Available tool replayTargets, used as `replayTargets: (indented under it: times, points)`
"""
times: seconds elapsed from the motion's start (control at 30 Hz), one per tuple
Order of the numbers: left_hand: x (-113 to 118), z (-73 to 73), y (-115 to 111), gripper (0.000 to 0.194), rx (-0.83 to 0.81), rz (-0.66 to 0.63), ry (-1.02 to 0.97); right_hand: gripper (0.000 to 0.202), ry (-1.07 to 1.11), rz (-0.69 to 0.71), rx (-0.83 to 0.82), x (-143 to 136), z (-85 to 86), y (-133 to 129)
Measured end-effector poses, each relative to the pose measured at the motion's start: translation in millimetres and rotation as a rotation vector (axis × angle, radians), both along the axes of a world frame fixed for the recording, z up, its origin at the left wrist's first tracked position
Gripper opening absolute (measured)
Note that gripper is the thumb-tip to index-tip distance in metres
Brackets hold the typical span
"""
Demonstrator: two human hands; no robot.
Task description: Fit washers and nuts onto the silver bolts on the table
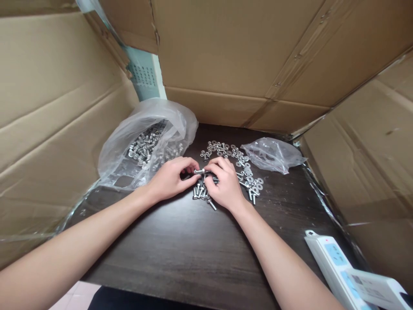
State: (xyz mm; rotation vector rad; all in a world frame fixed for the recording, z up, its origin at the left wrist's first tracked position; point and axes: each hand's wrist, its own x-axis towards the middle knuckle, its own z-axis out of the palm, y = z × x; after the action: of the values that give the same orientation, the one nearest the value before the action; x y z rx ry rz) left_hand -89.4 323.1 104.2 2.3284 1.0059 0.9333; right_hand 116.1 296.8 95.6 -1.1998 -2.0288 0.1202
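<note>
A small metal bolt lies level between my two hands at the middle of the table. My left hand pinches its left end between thumb and fingertips. At its right end my right hand has its thumb and fingers closed round it, and they hide part of it. Loose bolts lie just below the hands. Behind and to the right of my right hand are scattered washers, nuts and more bolts. An open clear plastic bag with many bolts in it stands behind my left hand.
A crumpled clear bag lies at the back right of the dark table. Cardboard walls enclose the left, back and right. A white power strip with a plug in it sits at the front right.
</note>
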Motion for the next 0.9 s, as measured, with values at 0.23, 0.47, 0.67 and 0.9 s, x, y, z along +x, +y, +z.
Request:
replayTargets:
  times: [0.23,0.47,0.67,0.9]
  points:
    - [0.2,-0.7,0.7,0.011,0.005,-0.003,-0.011,0.024,0.024,0.002,-0.005,-0.4,0.8,-0.5]
    - [0.9,-0.7,0.4,0.012,0.003,0.003,-0.013,0.02,0.014,-0.03,-0.028,-0.4,0.6,-0.5]
    - [0.2,-0.6,0.4,0.012,0.004,-0.004,-0.01,0.025,0.029,0.032,-0.008,-0.1,0.9,0.2]
    - [1.6,-1.0,1.5,0.012,0.005,-0.01,-0.007,0.026,0.099,0.057,0.025,-0.7,1.3,0.0]
